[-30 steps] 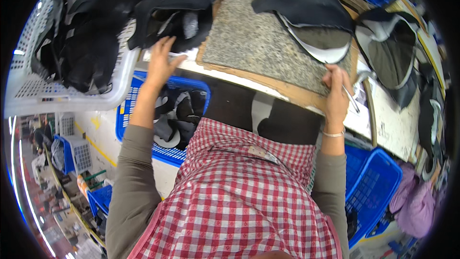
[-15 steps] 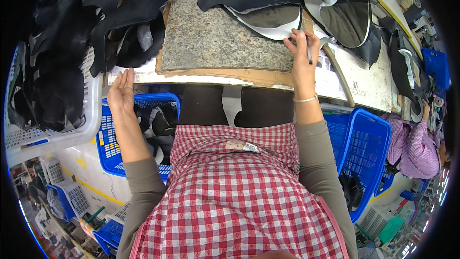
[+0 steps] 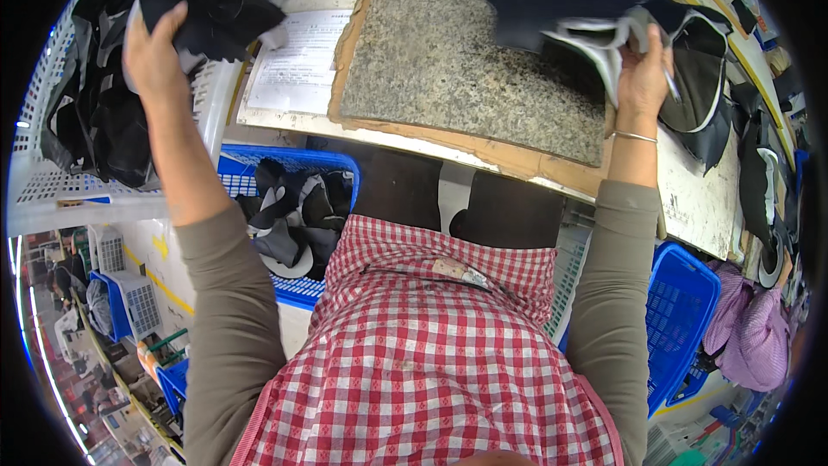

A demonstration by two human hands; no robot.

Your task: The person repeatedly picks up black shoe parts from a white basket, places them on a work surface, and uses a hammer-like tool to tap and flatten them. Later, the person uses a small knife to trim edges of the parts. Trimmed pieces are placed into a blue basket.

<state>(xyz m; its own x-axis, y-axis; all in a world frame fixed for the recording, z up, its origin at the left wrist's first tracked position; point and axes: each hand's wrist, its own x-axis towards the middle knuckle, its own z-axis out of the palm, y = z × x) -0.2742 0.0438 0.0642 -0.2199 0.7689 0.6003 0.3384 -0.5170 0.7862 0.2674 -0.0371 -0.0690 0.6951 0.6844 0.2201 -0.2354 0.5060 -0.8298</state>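
My left hand (image 3: pixel 157 56) is raised at the far left, its thumb and fingers closed on a black shoe upper (image 3: pixel 216 9) above a white basket (image 3: pixel 211 108) heaped with similar black pieces. My right hand (image 3: pixel 645 78) grips the white-lined edge of another black shoe upper (image 3: pixel 552 4), which is blurred and spans the far right part of a speckled stone slab (image 3: pixel 466 69). A thin silver pen-like tool (image 3: pixel 672 86) juts from the same hand. Just beside it, a further upper (image 3: pixel 697 78) with a white rim and dark lining lies on the table.
A printed sheet (image 3: pixel 293 60) lies on the white table left of the slab. Blue baskets (image 3: pixel 319 298) (image 3: pixel 681 319) stand below the table's edge, the left one with dark pieces in it. At the right a person in a pink checked sleeve (image 3: pixel 759 341) works nearby.
My left hand has gone up and away to the left and taken hold of an upper. My right hand has moved right, dragging its upper across the slab. The printed sheet is now uncovered.
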